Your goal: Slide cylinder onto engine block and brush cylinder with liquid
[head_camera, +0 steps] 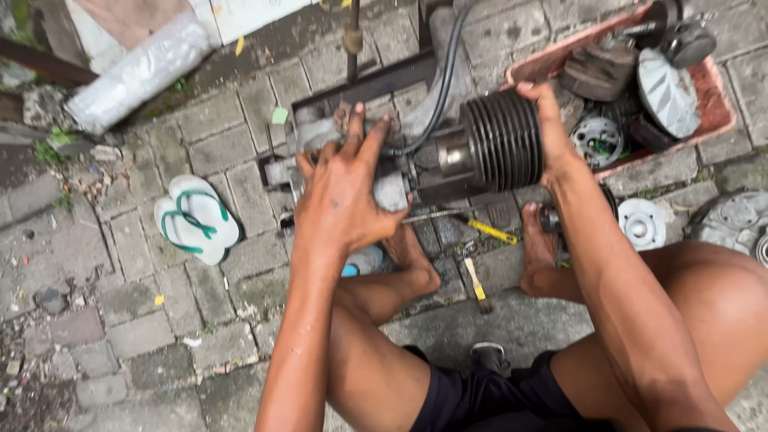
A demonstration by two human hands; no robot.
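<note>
At the left of the frame a pair of white sandals with green straps [196, 220] lies on the paving, well clear of the work. Left of centre, the left hand [344, 192] rests spread and flat on the grey engine case [320, 140], fingers apart, pressing rather than gripping. Just right of centre, the right hand [548, 128] is wrapped over the far end of the black finned cylinder [500, 140], clamped on its rim. The cylinder sits on the case, in the upper middle. If it cocks while sliding, it may jam or scrape inside. The greasy fins could slip and pinch fingers. Below lie bare feet and yellow-handled tools [488, 232]; a dropped cylinder would land there. The red tray [724, 120] of parts sits at the upper right.
</note>
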